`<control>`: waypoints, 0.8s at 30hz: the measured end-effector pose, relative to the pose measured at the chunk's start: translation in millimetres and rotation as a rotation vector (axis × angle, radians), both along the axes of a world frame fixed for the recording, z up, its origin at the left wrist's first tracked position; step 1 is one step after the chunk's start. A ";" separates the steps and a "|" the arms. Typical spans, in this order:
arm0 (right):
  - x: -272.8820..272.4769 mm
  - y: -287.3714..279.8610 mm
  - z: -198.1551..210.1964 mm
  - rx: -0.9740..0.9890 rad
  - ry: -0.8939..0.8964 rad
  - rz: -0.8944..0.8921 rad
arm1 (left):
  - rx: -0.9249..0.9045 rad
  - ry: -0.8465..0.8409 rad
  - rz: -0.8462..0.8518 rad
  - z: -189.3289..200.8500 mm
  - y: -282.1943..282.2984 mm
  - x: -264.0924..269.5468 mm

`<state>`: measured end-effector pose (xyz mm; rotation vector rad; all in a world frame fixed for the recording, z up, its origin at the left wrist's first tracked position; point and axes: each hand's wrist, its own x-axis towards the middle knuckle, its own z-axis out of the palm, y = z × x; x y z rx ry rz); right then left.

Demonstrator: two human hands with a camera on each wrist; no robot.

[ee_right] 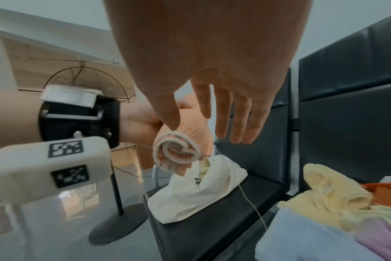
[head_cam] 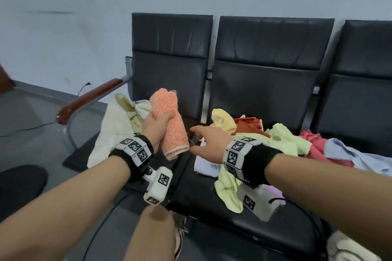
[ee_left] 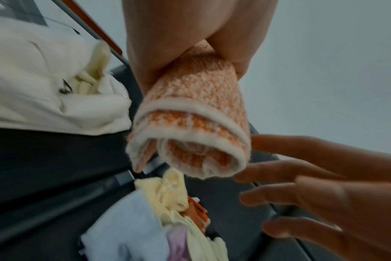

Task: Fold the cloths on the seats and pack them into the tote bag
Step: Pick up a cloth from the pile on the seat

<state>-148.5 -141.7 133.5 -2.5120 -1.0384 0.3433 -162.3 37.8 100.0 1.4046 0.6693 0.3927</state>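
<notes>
My left hand (head_cam: 157,122) grips a rolled orange cloth (head_cam: 169,125) around its middle and holds it up above the left seat. The roll's spiral end (ee_left: 190,141) faces the left wrist camera, and it also shows in the right wrist view as the orange cloth (ee_right: 185,141). My right hand (head_cam: 209,141) hovers just right of the roll with fingers (ee_right: 225,113) straight and spread, holding nothing. A cream tote bag (head_cam: 112,131) lies slumped on the left seat, with a pale yellow cloth (head_cam: 131,110) in its mouth; the tote bag (ee_right: 196,194) sits below the roll.
A heap of loose cloths covers the middle seat (head_cam: 244,214): yellow (head_cam: 222,121), rust orange (head_cam: 250,126), light green (head_cam: 284,140), pink (head_cam: 314,144) and light blue (head_cam: 347,157). A wooden armrest (head_cam: 89,99) bounds the left seat. A standing fan (ee_right: 114,203) stands on the floor at left.
</notes>
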 end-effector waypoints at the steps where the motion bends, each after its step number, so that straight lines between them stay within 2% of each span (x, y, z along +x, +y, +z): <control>1: 5.4 14.2 -5.4 -0.024 -0.008 0.026 | 0.017 0.037 0.036 -4.4 16.7 3.3; 7: 36.4 105.5 -55.5 -0.228 -0.147 0.219 | 0.012 0.212 0.226 -41.8 110.7 25.8; 10: 48.8 155.9 -87.5 -0.300 -0.237 0.338 | -0.037 0.244 0.294 -69.3 154.5 41.4; 13: 63.8 200.8 -128.4 -0.336 -0.279 0.379 | -0.060 0.283 0.333 -96.9 191.6 57.1; 19: 94.4 271.4 -203.8 -0.437 -0.187 0.360 | 0.041 0.366 0.374 -138.0 251.0 74.7; 22: 100.8 293.6 -239.2 -0.376 -0.070 0.274 | 0.084 0.363 0.389 -145.5 267.3 76.7; 24: 103.9 298.5 -253.2 -0.423 -0.014 0.325 | 0.083 0.360 0.389 -152.4 273.1 78.1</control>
